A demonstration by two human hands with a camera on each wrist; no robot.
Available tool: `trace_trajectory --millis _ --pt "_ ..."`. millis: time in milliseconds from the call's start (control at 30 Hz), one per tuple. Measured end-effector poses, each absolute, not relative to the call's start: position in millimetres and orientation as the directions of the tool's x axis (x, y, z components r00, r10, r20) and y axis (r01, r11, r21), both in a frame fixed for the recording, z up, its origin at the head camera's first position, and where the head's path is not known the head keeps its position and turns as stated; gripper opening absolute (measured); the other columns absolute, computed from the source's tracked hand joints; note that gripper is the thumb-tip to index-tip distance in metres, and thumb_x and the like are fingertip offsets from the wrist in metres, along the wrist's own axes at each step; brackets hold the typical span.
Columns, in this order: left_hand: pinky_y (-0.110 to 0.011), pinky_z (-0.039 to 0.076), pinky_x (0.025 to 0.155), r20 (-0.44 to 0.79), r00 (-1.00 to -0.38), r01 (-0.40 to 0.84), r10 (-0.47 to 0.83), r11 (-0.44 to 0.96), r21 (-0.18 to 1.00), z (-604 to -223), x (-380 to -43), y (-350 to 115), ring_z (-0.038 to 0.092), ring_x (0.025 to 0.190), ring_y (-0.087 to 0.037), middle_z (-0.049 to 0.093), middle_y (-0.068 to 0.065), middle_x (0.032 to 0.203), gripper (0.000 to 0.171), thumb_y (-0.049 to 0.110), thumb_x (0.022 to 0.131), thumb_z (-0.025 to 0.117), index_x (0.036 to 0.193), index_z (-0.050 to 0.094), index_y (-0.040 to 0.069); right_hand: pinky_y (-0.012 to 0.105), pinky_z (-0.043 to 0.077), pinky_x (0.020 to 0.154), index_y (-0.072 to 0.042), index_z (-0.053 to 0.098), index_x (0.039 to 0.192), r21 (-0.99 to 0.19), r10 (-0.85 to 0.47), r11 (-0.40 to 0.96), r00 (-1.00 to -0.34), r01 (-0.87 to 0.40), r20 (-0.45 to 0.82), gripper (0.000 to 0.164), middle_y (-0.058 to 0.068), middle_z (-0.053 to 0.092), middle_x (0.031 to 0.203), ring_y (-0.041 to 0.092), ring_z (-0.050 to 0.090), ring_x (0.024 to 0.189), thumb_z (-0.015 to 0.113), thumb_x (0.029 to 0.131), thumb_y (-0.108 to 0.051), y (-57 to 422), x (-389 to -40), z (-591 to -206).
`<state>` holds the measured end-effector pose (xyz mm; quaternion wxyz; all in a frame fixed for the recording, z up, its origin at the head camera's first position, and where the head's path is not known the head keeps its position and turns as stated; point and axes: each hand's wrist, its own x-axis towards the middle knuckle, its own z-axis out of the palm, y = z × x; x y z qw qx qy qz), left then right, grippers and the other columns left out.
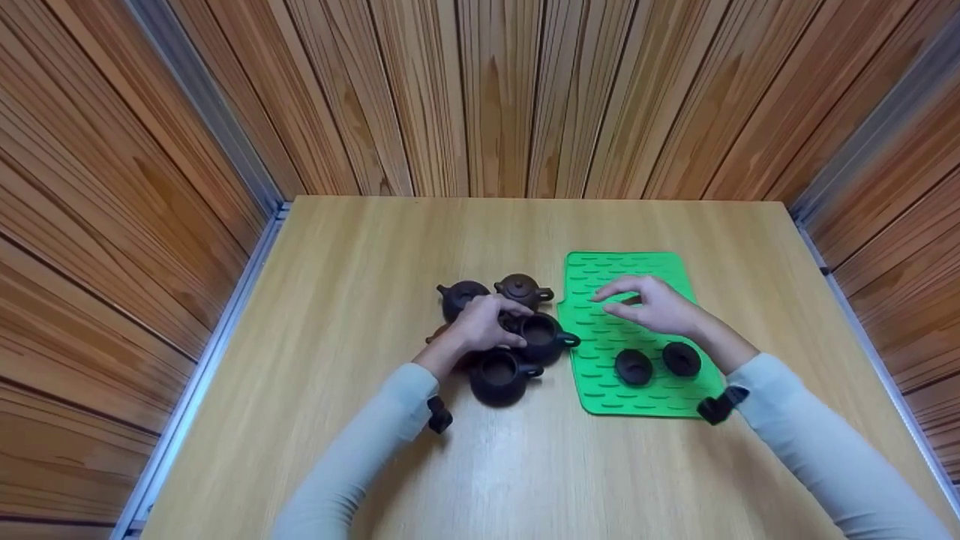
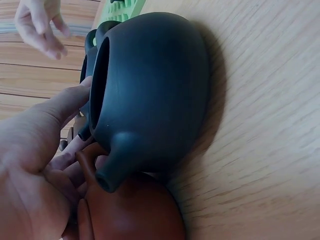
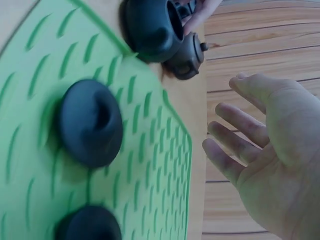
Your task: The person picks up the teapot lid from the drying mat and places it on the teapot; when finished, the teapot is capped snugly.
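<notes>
My left hand is in among a cluster of small teapots, thumb and fingers round the spout side of a lidless black teapot; the exact contact is partly hidden. Nearer me sits another lidless black teapot, large in the left wrist view. A reddish-brown teapot lies beneath my left palm, mostly covered in the head view. My right hand hovers over the green mat, fingers spread and holding nothing. Two round black lids, one left and one right, rest on the mat.
Behind my left hand stand a lidded dark brown teapot and a black teapot. The handle of the lidless teapot reaches the mat's left edge. Wood-plank walls enclose the back and sides of the wooden table.
</notes>
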<state>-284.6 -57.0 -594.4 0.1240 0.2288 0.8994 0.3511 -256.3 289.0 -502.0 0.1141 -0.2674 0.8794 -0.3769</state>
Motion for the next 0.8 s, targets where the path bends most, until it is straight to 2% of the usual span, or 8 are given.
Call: trace_trajectory --millis 267,333,400,500,567,633,800 --pt "-0.046 0.051 0.123 -0.063 -0.861 0.326 0.504 0.644 0.692 -595 -292 -61 0.07 0.137 -0.023 0.084 0.005 0.131 0.053 0.035 0.085 0.101 0.135 0.083 0.035 0.062 0.062 0.107 0.0 0.079 0.133 -0.69 -0.545 0.615 -0.838 -0.382 -0.021 0.026 0.02 0.079 0.139 0.045 0.07 0.134 0.072 0.11 -0.01 318 -242 -504" --pt "-0.045 0.051 0.123 -0.061 -0.863 0.325 0.502 0.643 0.693 -592 -291 -61 0.07 0.138 -0.022 0.084 0.006 0.132 0.053 0.034 0.086 0.101 0.135 0.083 0.035 0.056 0.063 0.106 -0.001 0.079 0.132 -0.683 -0.538 0.623 -0.843 -0.382 -0.018 0.025 0.019 0.079 0.138 0.038 0.071 0.132 0.073 0.109 -0.01 324 -238 -505" --pt "-0.045 0.05 0.123 -0.061 -0.865 0.323 0.498 0.646 0.692 -587 -288 -61 0.07 0.138 -0.022 0.084 0.006 0.132 0.052 0.032 0.086 0.1 0.136 0.083 0.034 0.049 0.065 0.104 -0.001 0.08 0.131 -0.682 -0.533 0.623 -0.846 -0.384 -0.011 0.024 0.018 0.08 0.136 0.024 0.072 0.129 0.074 0.109 -0.01 331 -234 -507" --pt "-0.044 0.051 0.121 -0.053 -0.872 0.322 0.487 0.651 0.687 -578 -282 -59 0.07 0.137 -0.022 0.085 0.005 0.131 0.051 0.029 0.087 0.1 0.135 0.083 0.031 0.034 0.064 0.099 -0.001 0.081 0.128 -0.689 -0.538 0.602 -0.843 -0.403 0.022 0.023 0.019 0.08 0.133 0.0 0.067 0.124 0.076 0.107 -0.008 340 -227 -510" --pt "-0.044 0.052 0.12 -0.052 -0.876 0.321 0.479 0.661 0.678 -571 -276 -57 0.07 0.137 -0.022 0.085 0.004 0.131 0.051 0.028 0.087 0.1 0.135 0.083 0.03 0.026 0.063 0.096 -0.001 0.081 0.127 -0.69 -0.543 0.588 -0.838 -0.423 0.051 0.022 0.019 0.08 0.131 -0.011 0.062 0.122 0.077 0.105 -0.006 347 -222 -513" --pt "-0.044 0.051 0.12 -0.057 -0.877 0.319 0.477 0.667 0.674 -565 -272 -56 0.07 0.137 -0.023 0.085 0.004 0.132 0.05 0.026 0.088 0.099 0.135 0.083 0.029 0.022 0.061 0.094 -0.001 0.081 0.126 -0.687 -0.542 0.581 -0.837 -0.436 0.072 0.022 0.019 0.08 0.129 -0.017 0.058 0.121 0.078 0.104 -0.004 354 -214 -517" --pt "-0.048 0.047 0.126 -0.106 -0.867 0.292 0.487 0.67 0.683 -550 -261 -54 0.067 0.144 -0.027 0.083 0.0 0.138 0.05 0.024 0.091 0.097 0.139 0.082 0.026 0.021 0.062 0.092 -0.002 0.081 0.127 -0.684 -0.516 0.598 -0.853 -0.419 0.072 0.024 0.019 0.078 0.131 -0.022 0.054 0.122 0.079 0.103 -0.005 374 -195 -526"
